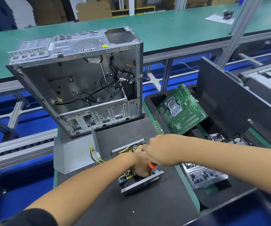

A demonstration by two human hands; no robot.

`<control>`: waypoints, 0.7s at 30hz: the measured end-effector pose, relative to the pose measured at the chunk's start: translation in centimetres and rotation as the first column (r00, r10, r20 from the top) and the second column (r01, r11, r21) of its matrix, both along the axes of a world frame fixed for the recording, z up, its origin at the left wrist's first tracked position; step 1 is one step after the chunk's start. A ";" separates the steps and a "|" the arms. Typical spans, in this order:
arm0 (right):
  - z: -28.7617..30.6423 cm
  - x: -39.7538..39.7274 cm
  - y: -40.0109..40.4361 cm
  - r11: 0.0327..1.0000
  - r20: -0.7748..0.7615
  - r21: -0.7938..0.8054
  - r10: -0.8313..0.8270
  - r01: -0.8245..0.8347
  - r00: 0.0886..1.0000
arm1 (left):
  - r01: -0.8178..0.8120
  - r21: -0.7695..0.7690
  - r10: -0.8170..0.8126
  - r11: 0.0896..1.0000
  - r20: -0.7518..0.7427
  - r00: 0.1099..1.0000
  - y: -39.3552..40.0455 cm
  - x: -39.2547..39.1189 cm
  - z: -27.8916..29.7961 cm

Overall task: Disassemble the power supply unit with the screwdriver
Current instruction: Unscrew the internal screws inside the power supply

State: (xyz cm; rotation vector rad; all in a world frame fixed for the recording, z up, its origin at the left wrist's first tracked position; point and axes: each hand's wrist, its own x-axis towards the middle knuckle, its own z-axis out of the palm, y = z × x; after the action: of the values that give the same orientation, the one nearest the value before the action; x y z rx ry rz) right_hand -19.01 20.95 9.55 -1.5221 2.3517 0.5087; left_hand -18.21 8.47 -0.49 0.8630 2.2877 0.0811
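Grey open-topped metal power supply unit (142, 182) – stiff, sharp-edged, board fragile; grip outer walls | left hand (140, 167) inside, grasp unclear | right hand (161, 151) clenched on orange-handled screwdriver (152, 166)

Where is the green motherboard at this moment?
In the head view, the green motherboard lies tilted in a black tray to the right of the open computer case, beyond the right hand.

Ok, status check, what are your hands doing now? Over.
Left hand gripping screwdriver inside open power supply. Right hand crossing above, hiding the tip. Cover off, lying left.
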 end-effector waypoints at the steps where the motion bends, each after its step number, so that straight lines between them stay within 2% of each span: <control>1: 0.1 0.0 -0.1 0.999 0.078 -0.038 -0.005 0.008 0.997 | -0.024 0.011 0.023 1.000 0.029 0.999 -0.1 0.0 -0.4; 5: 1.1 -0.2 -0.1 0.984 0.437 -0.167 0.010 0.070 0.899 | -0.071 -0.078 0.082 0.994 0.143 0.986 -0.2 0.1 -0.6; 7: 1.2 0.0 -0.2 0.982 0.524 -0.166 0.014 0.086 0.852 | -0.054 -0.070 0.064 0.996 0.152 0.986 -0.4 0.1 -0.6; 9: 0.6 0.3 -0.1 0.974 0.502 -0.178 -0.030 0.138 0.864 | -0.090 -0.035 0.094 0.995 0.170 0.981 -0.5 0.1 -0.3; 10: 0.4 0.4 0.0 0.972 0.410 -0.181 -0.061 0.147 0.910 | -0.096 0.011 0.093 0.995 0.152 0.984 -0.5 0.1 -0.3; 12: 0.1 0.3 0.1 0.986 0.130 -0.126 -0.094 0.111 0.987 | -0.066 0.040 0.063 0.997 0.078 0.995 -0.4 0.0 -0.1; 14: -0.1 0.2 0.2 0.989 0.052 -0.097 -0.104 0.108 0.993 | -0.029 -0.026 0.029 0.999 0.008 1.000 -0.3 0.0 -0.1; 18: 1.0 0.1 0.0 0.991 0.377 -0.072 -0.077 0.112 0.923 | -0.022 -0.105 0.032 0.994 0.096 0.995 -0.1 0.0 -0.3; 19: 1.4 0.0 0.0 0.993 0.420 -0.072 -0.059 0.098 0.906 | 0.028 -0.115 -0.018 0.993 0.089 0.996 -0.2 0.0 -0.3; 21: 1.7 0.0 0.0 0.994 0.451 -0.070 -0.042 0.082 0.891 | 0.136 -0.115 -0.138 0.984 -0.018 0.990 -0.4 0.0 0.1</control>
State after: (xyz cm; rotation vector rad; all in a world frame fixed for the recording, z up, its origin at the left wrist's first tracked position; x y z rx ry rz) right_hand -18.98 20.95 11.24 -1.4102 2.0686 0.0241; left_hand -18.20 8.05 -0.44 0.9636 2.2259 -0.1208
